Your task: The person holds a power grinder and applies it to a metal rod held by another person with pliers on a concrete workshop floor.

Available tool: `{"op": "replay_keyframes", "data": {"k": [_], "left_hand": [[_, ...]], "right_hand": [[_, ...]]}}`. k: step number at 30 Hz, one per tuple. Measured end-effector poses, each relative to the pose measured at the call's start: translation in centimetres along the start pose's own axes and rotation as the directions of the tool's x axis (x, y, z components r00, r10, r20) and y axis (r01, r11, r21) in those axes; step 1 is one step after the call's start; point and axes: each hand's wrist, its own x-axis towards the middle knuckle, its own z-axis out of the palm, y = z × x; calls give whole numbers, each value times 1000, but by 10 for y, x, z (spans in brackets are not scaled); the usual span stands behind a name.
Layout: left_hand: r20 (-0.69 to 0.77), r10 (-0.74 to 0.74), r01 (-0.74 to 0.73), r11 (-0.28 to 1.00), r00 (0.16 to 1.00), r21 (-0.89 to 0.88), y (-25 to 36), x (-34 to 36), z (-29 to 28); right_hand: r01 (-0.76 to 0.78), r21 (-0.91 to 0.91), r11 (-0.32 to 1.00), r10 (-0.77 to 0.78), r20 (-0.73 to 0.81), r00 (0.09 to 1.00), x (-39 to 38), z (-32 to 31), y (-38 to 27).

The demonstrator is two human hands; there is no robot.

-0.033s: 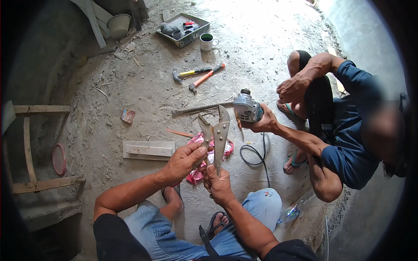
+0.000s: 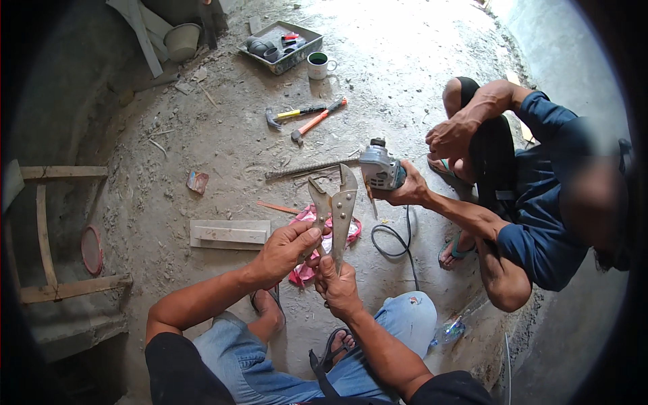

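A pair of worn metal locking pliers (image 2: 342, 214) is held up in front of me, its jaws spread and pointing away. My left hand (image 2: 290, 248) is closed on the left, jaw-bearing arm. My right hand (image 2: 339, 290) grips the lower end of the right arm. Behind the pliers, a pink-and-white cloth or bag (image 2: 352, 231) lies on the ground, partly hidden. Just beyond the jaws, a co-worker's hand (image 2: 410, 185) holds an angle grinder (image 2: 381, 170) upright. The cord (image 2: 398, 251) trails on the floor toward me.
Two hammers (image 2: 316, 123) and a ribbed steel bar (image 2: 304, 169) lie ahead. A wooden float (image 2: 229, 233) rests left. Farther off stand a mug (image 2: 319, 66) and a tray (image 2: 297, 62) of pipe fittings. The co-worker (image 2: 540, 189) crouches at right; a wooden frame (image 2: 74, 287) stands far left.
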Motion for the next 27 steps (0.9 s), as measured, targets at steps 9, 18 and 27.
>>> {"op": "replay_keyframes", "data": {"k": [9,18,27], "left_hand": [[185,-96,69,987,978,148,30,28,23],[215,-118,104,992,969,75,49,37,60],[222,-185,161,979,957,122,66,30,76]], "right_hand": [[116,147,982,-98,-121,988,-8,-7,-23],[149,-150,977,-169,-133,977,-21,-50,-75],[205,-332,921,-269,-159,950,-36,-56,-101]]}}
